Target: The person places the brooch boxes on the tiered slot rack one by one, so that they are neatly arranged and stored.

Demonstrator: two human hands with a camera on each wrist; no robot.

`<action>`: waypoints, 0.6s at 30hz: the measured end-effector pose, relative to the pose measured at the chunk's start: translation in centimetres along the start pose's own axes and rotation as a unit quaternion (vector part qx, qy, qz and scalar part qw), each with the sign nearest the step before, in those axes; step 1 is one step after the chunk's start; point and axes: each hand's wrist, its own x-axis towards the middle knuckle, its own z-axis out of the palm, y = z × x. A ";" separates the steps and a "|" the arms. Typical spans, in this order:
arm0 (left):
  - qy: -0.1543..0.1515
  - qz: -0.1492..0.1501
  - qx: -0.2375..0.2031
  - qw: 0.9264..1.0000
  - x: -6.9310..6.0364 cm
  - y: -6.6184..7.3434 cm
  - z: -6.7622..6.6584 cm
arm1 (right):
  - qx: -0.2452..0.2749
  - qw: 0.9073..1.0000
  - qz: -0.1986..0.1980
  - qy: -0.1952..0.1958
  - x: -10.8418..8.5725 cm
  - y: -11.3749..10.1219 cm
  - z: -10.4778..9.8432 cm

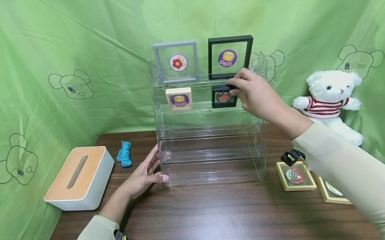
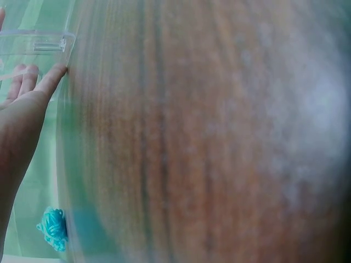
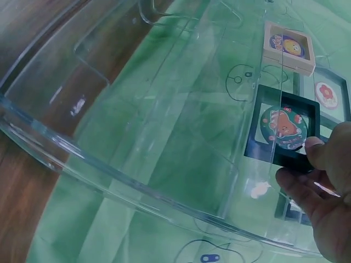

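A clear acrylic tiered display rack [image 1: 209, 153] stands on the table. My right hand [image 1: 258, 92] pinches the right edge of a small black frame [image 1: 223, 97] on its second tier from the top; a reddish picture on a dark disc shows inside. In the right wrist view, thumb and fingers of the right hand [image 3: 334, 189] hold that frame's corner. Beside it sits a small cream frame [image 1: 179, 100]. Above stand a grey frame [image 1: 177, 62] with a flower and a larger black frame [image 1: 229, 56]. Low on the rack's left side, my left hand [image 1: 144, 174] holds the edge, thumb in front.
A white tissue box with a wooden lid [image 1: 79, 177] and a blue cord bundle [image 1: 124, 154] lie left. To the right are a white teddy bear [image 1: 333, 107] and two light wooden frames, one nearer [image 1: 296, 176], one partly under my sleeve [image 1: 332, 192]. Green curtain [image 1: 103, 20] surrounds the table.
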 end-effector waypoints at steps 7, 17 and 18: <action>0.000 -0.003 -0.005 1.000 0.0 0.0 0.1 | -0.044 0.998 -0.003 -0.035 0.4 -0.2 -0.3; 0.001 -0.010 -0.008 1.000 -0.1 0.1 0.1 | -0.047 0.998 -0.002 -0.030 0.2 -0.5 -1.1; 0.001 -0.010 -0.008 1.000 -0.1 0.1 0.1 | -0.043 0.999 -0.003 -0.023 0.1 -0.5 -1.3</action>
